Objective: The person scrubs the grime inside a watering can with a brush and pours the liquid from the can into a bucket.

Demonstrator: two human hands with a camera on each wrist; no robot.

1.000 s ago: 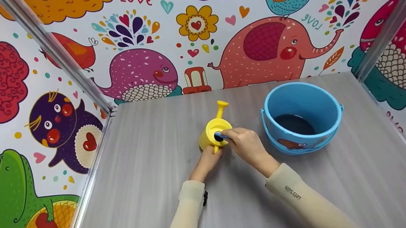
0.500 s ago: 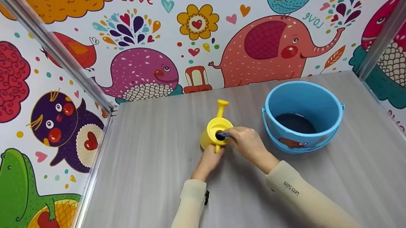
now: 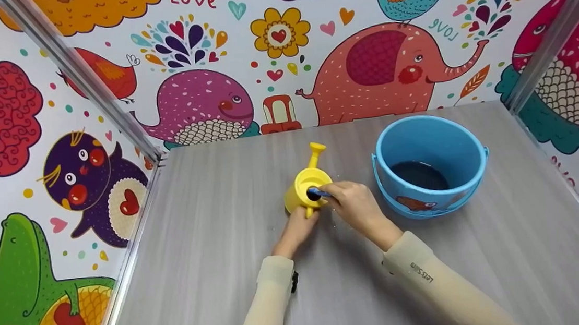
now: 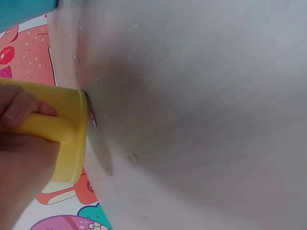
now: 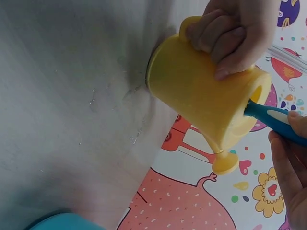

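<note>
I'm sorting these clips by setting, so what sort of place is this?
Probably a small indoor booth set up for tabletop work: a grey wood-look table is enclosed by cartoon-printed walls, with metal posts at the corners.

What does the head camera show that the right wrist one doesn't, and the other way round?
Only the head view: both sleeves, the inside of the bucket and the green crocodile drawing.
Only the right wrist view: the pale inset on the blue handle.
Both: that handle, the yellow watering can, left hand, right hand, table and at least part of the bucket.
</note>
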